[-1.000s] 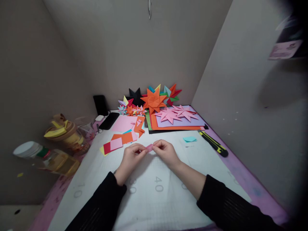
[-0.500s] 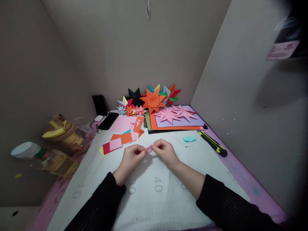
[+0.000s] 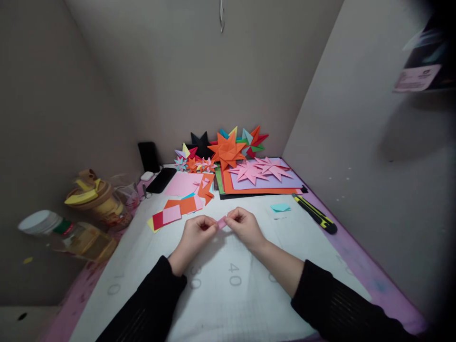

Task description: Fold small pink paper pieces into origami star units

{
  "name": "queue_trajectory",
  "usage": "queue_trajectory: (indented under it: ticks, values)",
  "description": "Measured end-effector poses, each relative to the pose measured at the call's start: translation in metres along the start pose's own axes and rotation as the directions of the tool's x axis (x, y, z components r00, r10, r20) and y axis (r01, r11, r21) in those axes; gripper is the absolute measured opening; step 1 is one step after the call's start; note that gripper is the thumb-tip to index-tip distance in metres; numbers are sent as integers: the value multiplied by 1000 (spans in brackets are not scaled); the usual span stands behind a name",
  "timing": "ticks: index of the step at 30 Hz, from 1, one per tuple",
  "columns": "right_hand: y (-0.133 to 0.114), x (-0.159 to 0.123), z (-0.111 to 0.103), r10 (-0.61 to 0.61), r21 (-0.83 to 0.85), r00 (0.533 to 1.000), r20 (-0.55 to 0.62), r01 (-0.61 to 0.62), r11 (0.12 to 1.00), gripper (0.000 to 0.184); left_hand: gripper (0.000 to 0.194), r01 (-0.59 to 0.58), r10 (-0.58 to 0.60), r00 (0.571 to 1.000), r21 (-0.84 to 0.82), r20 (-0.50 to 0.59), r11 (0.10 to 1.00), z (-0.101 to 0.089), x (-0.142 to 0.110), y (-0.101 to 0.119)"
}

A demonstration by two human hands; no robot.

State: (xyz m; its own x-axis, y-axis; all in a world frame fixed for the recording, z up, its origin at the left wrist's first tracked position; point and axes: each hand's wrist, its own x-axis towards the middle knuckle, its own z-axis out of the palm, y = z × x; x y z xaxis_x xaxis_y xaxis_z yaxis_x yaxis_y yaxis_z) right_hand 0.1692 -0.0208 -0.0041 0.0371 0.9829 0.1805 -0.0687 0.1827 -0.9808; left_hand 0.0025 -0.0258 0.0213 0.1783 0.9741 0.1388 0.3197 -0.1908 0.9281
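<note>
The left hand and right hand, both nearly closed, pinch opposite ends of a small pink paper strip in front of the sharp-pointed folded orange star. Creased pink paper stars lie right of that star.

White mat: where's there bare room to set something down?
Bare mat lies between the black sleeves, nearer than the left hand and right hand, and between the right hand and cutter, nearer than the turquoise paper. Paper stars crowd the far end.
</note>
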Motion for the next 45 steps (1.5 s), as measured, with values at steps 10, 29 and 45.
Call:
queue_trajectory:
  ticks: [10,29,45]
  values:
    - [5,-1,-1,1,9,1000,14,-1,1000,19,9,4,-4,1000,-4,-22,1000,0,1,1]
    - [3,1,2,29,66,999,44,-32,997,16,10,5,-4,999,22,-37,1000,1,0,-5]
    - [-3,-1,-2,24,-277,989,143,16,961,9,17,-57,60,998,140,-18,988,0,1,-12]
